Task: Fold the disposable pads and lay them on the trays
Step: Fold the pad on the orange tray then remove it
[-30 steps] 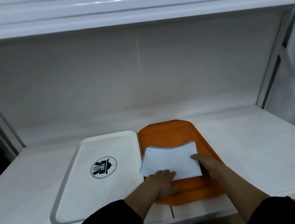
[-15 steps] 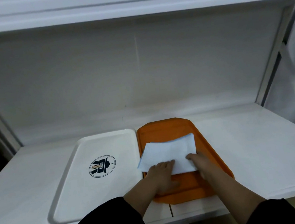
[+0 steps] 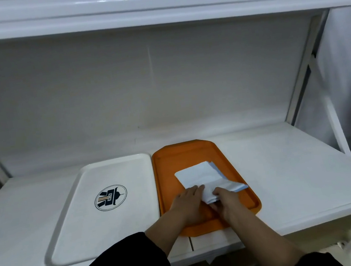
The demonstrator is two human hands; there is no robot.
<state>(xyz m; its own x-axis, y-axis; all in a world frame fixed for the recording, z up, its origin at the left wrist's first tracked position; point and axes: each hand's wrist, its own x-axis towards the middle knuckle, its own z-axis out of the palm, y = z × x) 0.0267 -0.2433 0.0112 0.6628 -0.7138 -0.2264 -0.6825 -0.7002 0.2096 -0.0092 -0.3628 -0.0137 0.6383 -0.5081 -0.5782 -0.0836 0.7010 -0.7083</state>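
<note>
A: Nearest item, entry one?
B: Dark sleeves at the bottom edge, both forearms reaching onto the shelf (image 3: pixel 284 159)

A: Left hand?
B: Left hand (image 3: pixel 189 204), fingers straight, laid flat on the near-left part of the disposable pad (image 3: pixel 199 175), pinning it to the orange tray (image 3: pixel 169 177)

A: Right hand?
B: Right hand (image 3: pixel 227 201), fingers curled round the pad's near edge, gripping a bunched fold of it

A: Changed since a second ago?
B: Then the pad lay wide across the tray, one hand at each side. Now the right hand has crossed to the middle and drawn the right portion over, so the pad is narrower, layered, a blue underside showing at its right edge

A: Meaning for the task?
B: Judged a second fold in progress; the pad is already on the orange tray and wants only flattening

A: Beside it?
B: White tray (image 3: pixel 113 178) with a round dark emblem (image 3: pixel 111 197), touching the orange tray's left rim, no pad on it; likely due the next pad

A: Farthest?
B: Plain back wall and an upper shelf
</note>
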